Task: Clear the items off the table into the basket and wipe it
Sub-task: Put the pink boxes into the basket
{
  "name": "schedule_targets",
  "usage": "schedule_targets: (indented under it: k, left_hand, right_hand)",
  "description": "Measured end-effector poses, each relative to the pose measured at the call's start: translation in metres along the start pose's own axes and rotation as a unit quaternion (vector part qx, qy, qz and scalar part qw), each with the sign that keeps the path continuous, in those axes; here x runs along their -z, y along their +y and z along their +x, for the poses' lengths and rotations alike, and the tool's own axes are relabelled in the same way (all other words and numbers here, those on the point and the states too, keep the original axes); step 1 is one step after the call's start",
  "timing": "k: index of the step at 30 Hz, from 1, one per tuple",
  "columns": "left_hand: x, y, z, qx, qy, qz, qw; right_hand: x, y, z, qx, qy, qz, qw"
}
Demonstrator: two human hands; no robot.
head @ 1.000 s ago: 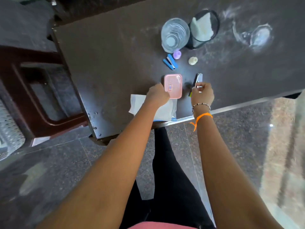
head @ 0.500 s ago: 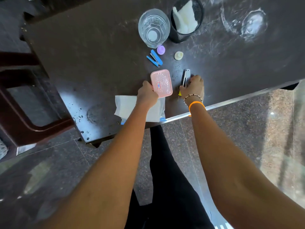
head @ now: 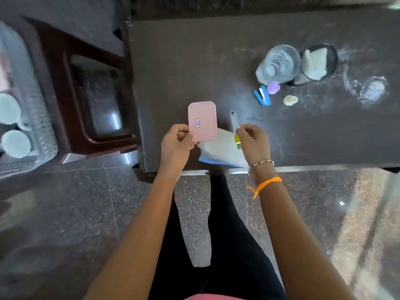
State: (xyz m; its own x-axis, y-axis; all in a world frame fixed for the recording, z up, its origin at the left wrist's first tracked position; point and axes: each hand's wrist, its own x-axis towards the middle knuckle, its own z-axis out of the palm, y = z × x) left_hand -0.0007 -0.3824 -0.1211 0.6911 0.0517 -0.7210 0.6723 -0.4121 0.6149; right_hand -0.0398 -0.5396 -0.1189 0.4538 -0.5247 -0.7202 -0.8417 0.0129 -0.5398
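My left hand (head: 176,146) pinches the near left edge of a flat pink box (head: 202,121) and holds it above the dark table (head: 194,61). My right hand (head: 253,140) grips a slim grey and yellow tool (head: 234,124) by its lower end. Under both hands a white cloth (head: 220,150) lies at the table's front edge. Farther right on the table sit a blue stapler (head: 262,96), a small purple piece (head: 273,87), a pale round piece (head: 290,100) and a clear glass (head: 279,63). A clear basket (head: 39,109) stands at the far left.
A black mesh cup (head: 332,59) with white cloth in it stands beside the glass. White smears (head: 373,89) mark the table's right side. A dark red chair (head: 65,83) stands between table and basket. White cups (head: 15,142) lie in the basket.
Both hands have lifted their items off the table: the pink box and the slim tool are now raised. The view has swung left, bringing the chair and basket into sight.
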Motion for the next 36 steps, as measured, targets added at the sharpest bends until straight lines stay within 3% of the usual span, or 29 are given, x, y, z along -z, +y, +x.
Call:
schedule_targets:
  k: [9,13,16,21,29,32,36]
  left_hand:
    - [0.194,0.002,0.0,-0.013,0.154,-0.179,0.972]
    - [0.267,0.01,0.016,-0.038,0.216,-0.181,0.959]
    - [0.31,0.021,0.035,-0.064,0.254,-0.123,0.957]
    - [0.358,0.046,0.072,-0.106,0.29,0.076,0.948]
    - [0.397,0.084,0.155,0.036,0.305,0.233,0.923]
    - [0.402,0.078,0.176,0.092,0.268,0.295,0.913]
    - [0.406,0.07,0.194,0.13,0.239,0.373,0.887]
  right_hand:
    - [-0.154,-0.107,-0.081,0.039,-0.174,0.05,0.983]
    - [-0.217,-0.15,-0.107,0.058,-0.207,0.066,0.974]
    - [-0.256,-0.176,-0.12,0.077,-0.225,0.071,0.969]
    - [-0.293,-0.2,-0.128,0.103,-0.211,0.069,0.97]
    - [-0.308,-0.204,-0.127,0.123,-0.194,0.051,0.972]
    - [-0.312,-0.209,-0.124,0.133,-0.194,0.051,0.971]
    - [-0.325,-0.226,-0.117,0.209,-0.188,0.008,0.96]
